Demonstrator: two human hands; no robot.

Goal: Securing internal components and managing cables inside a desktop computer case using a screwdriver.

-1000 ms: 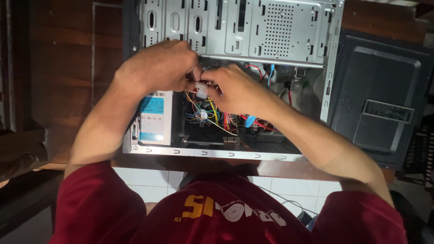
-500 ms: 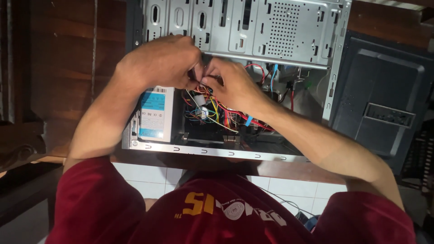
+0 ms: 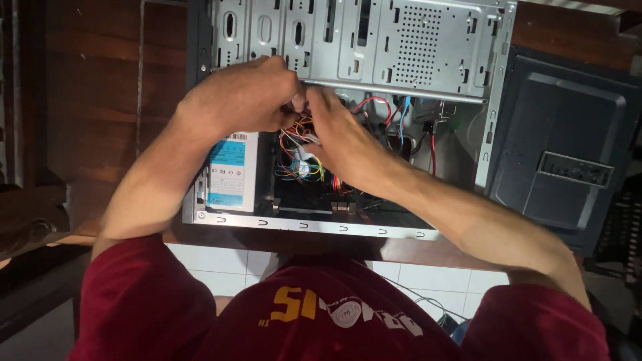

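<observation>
Wire bundle (image 3: pixel 301 144), red/yellow/orange strands, is sitting inside the open computer case (image 3: pixel 348 40), just right of the power supply (image 3: pixel 231 170) w/ its pale blue label, below the perforated metal drive cage (image 3: pixel 414 47). I'm working both hands in over it. My left hand (image 3: pixel 244 100) is curling down from the left, fingers bunched tight at the top of the bundle; my right hand (image 3: pixel 341 137) is coming in from the right, fingers pinched narrow, meeting the left right at the wires. Can't tell exactly which strand or plug each is gripping, knuckles are hiding the tips. Case is lying on a wooden table (image 3: pixel 87 100); black side panel (image 3: pixel 568 147) is resting just right of it. Red and blue cables (image 3: pixel 401 110) are trailing deeper inside.
</observation>
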